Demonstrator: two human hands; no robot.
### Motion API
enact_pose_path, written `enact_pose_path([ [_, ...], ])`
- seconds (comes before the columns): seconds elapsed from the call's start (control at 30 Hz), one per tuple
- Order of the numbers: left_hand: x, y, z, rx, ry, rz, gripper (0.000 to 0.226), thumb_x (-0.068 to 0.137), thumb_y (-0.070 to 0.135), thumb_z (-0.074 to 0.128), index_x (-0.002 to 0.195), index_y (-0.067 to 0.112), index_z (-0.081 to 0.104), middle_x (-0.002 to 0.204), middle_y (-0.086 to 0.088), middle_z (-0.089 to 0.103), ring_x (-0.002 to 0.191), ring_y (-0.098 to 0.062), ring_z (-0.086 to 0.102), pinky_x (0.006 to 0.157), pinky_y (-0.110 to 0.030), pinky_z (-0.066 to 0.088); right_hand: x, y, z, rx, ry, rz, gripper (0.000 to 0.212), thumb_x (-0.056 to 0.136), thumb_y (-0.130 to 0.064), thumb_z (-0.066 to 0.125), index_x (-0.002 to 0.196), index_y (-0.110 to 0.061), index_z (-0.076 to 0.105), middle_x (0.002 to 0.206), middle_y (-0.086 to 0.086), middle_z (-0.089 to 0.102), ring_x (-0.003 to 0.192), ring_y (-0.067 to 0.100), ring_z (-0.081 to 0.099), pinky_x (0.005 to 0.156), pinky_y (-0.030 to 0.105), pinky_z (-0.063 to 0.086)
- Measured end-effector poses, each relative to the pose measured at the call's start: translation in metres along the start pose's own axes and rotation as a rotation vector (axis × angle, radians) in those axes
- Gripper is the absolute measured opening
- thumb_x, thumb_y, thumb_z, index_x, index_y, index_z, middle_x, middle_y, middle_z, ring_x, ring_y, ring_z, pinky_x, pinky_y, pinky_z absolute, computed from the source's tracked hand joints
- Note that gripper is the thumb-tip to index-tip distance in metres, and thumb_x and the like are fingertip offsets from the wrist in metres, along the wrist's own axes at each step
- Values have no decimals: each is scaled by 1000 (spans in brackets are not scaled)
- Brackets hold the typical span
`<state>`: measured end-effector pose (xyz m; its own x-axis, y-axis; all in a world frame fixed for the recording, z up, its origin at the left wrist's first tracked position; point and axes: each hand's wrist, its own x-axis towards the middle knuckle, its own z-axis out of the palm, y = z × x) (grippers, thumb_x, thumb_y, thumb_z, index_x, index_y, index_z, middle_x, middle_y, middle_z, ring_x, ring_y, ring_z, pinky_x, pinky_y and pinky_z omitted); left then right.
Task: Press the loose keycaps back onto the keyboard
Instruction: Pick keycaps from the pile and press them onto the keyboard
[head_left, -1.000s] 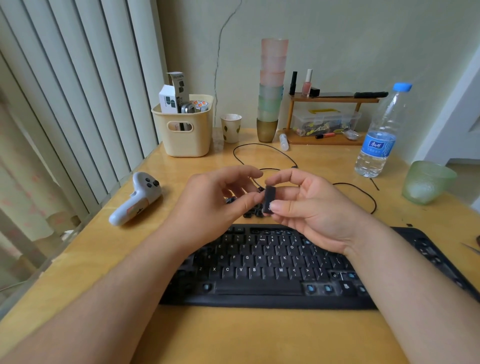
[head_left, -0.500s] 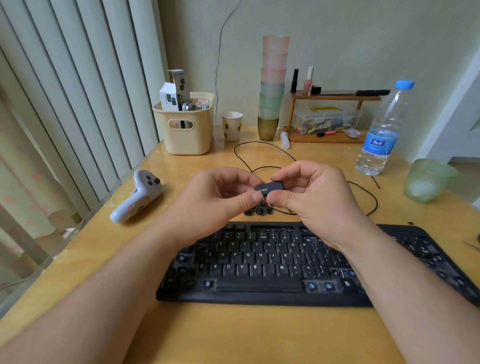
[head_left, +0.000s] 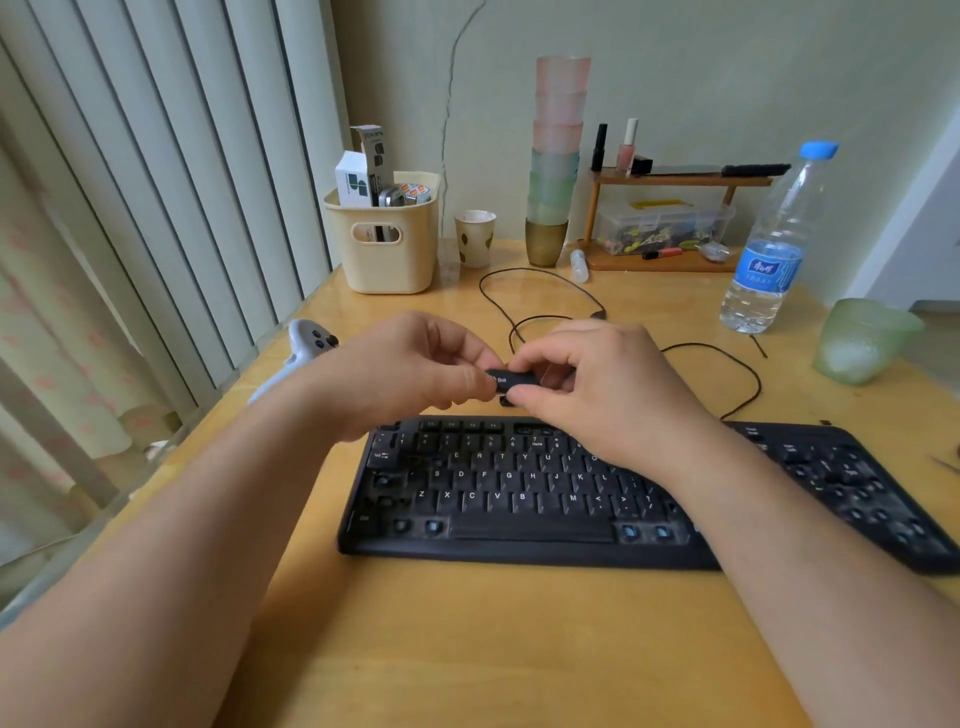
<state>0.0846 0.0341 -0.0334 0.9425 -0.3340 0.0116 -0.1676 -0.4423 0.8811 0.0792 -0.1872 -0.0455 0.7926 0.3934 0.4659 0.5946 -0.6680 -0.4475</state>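
Both hands, left hand (head_left: 410, 371) and right hand (head_left: 597, 384), pinch the long Shift keycap (head_left: 511, 381) just above the keyboard (head_left: 519, 519), grip tight.

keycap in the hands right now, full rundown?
The Shift keycap is long, narrow, black, plastic-looking, with white "Shift" print near its left end. It lies roughly level, legend up, held in the air behind the keyboard. The left hand pinches its left end, the right hand its right end.

Matt black plastic keyboard (head_left: 519, 499) on glossy, smooth wooden desk (head_left: 519, 649); clear plastic water bottle (head_left: 774, 249).
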Motion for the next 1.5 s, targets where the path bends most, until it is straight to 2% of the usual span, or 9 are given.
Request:
enact_pose_path([
  [0.17,-23,11,-28,190,-78,-48,13,94,16,74,103,23,80,91,-2,77,79,-13,62,81,-31,54,2,-29,5,-59,-109,-3,6,86,-40,77,90,-36,75,78,-16,63,77,6,59,72,40,56],
  [0.3,-64,-19,-39,172,-41,-65,16,96,22,72,106,33,80,92,2,77,81,-10,62,81,-31,53,-4,-55,20,-89,-278,8,13,91,-48,71,100,-39,71,93,-18,60,85,2,54,76,36,52],
  [0.43,-94,-58,-33,75,114,-110,10,95,26,73,101,30,80,94,3,78,85,-10,68,91,-39,52,-3,-70,41,-21,-496,102,19,88,-52,75,102,-40,73,109,-13,56,114,13,47,92,35,43],
  [0.5,-100,-68,-29,66,211,-97,7,95,28,73,98,30,79,92,5,79,85,-10,70,90,-35,55,1,-73,48,26,-558,174,16,84,-50,80,94,-38,75,108,-11,62,112,14,52,85,32,46],
  [0.6,-103,-71,-24,128,305,-68,7,95,29,73,92,26,79,73,13,72,61,0,59,65,-12,47,7,-77,51,42,-577,214,13,81,-44,84,86,-34,78,95,-12,67,91,9,60,69,27,47],
  [0.67,-101,-71,-25,204,306,-74,8,94,34,74,89,28,78,71,9,69,57,0,53,58,-9,42,12,-80,50,54,-582,232,13,82,-40,85,85,-30,79,91,-13,69,86,8,63,73,29,53],
  [1.17,-96,-78,-27,168,138,-40,4,88,36,79,87,32,78,75,13,70,69,1,57,69,-11,44,24,-97,52,-28,-665,307,16,76,-32,91,82,-26,77,86,-7,73,84,11,66,73,29,54],
  [1.33,-93,-82,-27,146,100,-28,5,90,34,78,87,30,78,73,14,67,71,-1,56,74,-21,45,29,-95,52,0,-687,354,7,86,-30,83,84,-26,78,93,-5,73,93,15,67,86,38,59],
  [1.5,-91,-82,-27,92,82,-40,4,91,31,78,88,29,78,74,11,67,72,-5,56,77,-27,46,32,-98,55,-40,-683,352,4,89,-27,80,87,-24,78,93,-3,72,91,15,65,81,33,57],
])
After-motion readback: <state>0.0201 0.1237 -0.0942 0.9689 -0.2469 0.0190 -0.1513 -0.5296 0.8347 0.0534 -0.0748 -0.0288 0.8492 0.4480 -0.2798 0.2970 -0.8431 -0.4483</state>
